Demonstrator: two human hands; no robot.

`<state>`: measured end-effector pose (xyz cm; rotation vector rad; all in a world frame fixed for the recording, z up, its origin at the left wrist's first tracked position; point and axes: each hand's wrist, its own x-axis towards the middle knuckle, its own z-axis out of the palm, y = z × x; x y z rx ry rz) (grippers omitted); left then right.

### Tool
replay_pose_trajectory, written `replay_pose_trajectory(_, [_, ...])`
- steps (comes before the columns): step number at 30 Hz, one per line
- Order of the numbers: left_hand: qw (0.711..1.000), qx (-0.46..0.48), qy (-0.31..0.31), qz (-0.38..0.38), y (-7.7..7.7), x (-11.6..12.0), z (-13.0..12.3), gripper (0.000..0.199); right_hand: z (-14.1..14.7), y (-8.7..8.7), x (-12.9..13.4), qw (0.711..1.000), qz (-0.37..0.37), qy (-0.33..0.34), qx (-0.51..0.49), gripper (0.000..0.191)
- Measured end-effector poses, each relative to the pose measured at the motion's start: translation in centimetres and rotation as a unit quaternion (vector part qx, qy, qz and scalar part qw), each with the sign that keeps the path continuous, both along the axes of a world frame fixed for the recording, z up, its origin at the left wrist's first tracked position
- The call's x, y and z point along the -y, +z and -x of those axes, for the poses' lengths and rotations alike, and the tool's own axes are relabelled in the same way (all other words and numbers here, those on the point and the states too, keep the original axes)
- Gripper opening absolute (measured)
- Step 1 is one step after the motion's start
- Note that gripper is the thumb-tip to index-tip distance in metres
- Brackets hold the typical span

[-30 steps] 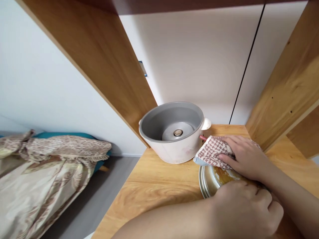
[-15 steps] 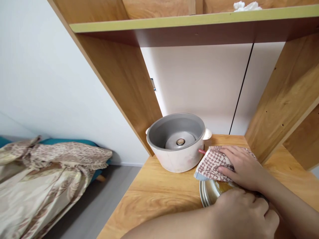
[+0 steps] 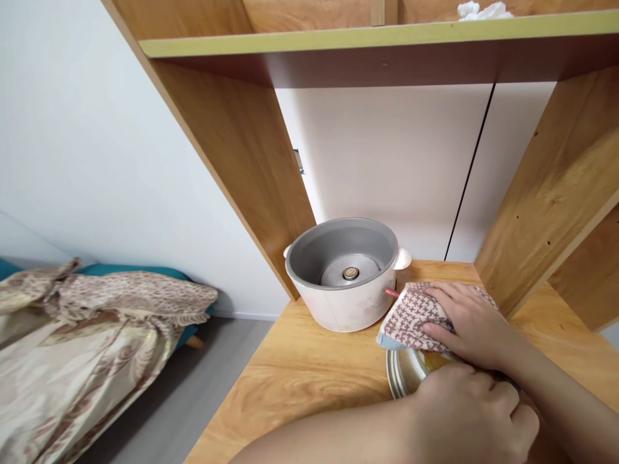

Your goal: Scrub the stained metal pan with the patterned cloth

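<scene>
My left hand (image 3: 476, 412) reaches across from the lower left and is closed on a round metal-rimmed lid (image 3: 397, 374). Most of the lid, and whatever part my fingers grip, is hidden beneath both hands. My right hand (image 3: 471, 322) holds a folded brown-and-white patterned cloth (image 3: 413, 319) against the lid's far side, its fingers bent over the fabric. A small red tag (image 3: 392, 293) sticks out from the cloth's left edge. Just beyond stands a white rice cooker body (image 3: 345, 306), uncovered and without an inner pot, with its heating plate (image 3: 331, 274) showing.
The wooden surface (image 3: 275, 380) carries the cooker and lid. Wooden side panels (image 3: 236, 142) flank it, and a yellow-edged shelf (image 3: 338, 40) crosses above with crumpled white tissue (image 3: 483, 11) on it. To the left, a patterned cover (image 3: 135, 296) lies over blue furniture.
The camera view has shifted slightly. Both hands, the lid and the cloth stay in nearly the same places.
</scene>
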<state>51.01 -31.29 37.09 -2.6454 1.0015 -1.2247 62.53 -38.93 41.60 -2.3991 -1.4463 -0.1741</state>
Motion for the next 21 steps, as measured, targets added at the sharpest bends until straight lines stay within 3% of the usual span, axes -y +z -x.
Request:
replay_pose_trajectory(5, [0.999, 0.029, -0.004, 0.029, -0.21, -0.01, -0.04, 0.027, -0.05, -0.50, -0.27, 0.997, 0.014, -0.077, -0.003, 0.046])
replay_pose_trajectory(13, [0.999, -0.036, -0.006, -0.012, 0.00, 0.03, -0.01, 0.026, -0.12, -0.35, -0.27, 0.997, 0.021, -0.072, -0.002, 0.045])
replay_pose_trajectory(17, [1.000, -0.007, -0.009, 0.012, -0.08, 0.03, -0.08, 0.027, -0.02, -0.19, -0.33, 0.996, 0.024, -0.080, -0.008, 0.044])
replay_pose_trajectory(21, [1.000, -0.021, -0.003, -0.012, -0.29, 0.05, -0.16, 0.027, -0.02, -0.26, -0.37, 0.995, 0.022, -0.100, -0.002, 0.040])
